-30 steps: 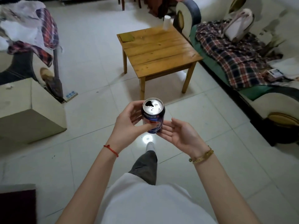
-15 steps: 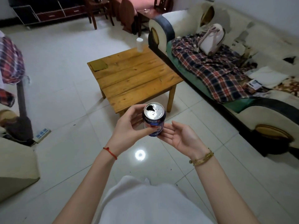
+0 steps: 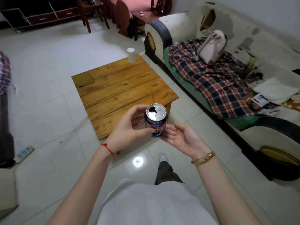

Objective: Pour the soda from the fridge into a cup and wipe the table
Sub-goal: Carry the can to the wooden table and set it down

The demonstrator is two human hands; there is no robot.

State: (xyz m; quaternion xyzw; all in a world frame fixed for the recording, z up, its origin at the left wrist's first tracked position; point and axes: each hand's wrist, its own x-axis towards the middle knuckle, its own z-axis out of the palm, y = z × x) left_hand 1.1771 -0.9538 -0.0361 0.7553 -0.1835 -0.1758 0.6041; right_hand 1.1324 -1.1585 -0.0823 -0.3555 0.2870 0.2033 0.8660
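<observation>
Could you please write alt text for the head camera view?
A person's left hand holds an opened blue soda can, right hand open beside it, near a wooden table bearing a white cup and a brown cloth.

Both forearms reach forward from the person's chest, bare to the elbow, and meet in front at about twelve o'clock. The left hand is curled, thumb low and fingers arched over the top, pinching the can from the nine o'clock side. The right hand lies palm up and loose at the can's four o'clock, its fingertips just touching the can's lower side without closing on it. A red string circles the left wrist and a gold bracelet the right. One leg is stepped forward below the hands, at six o'clock.
</observation>
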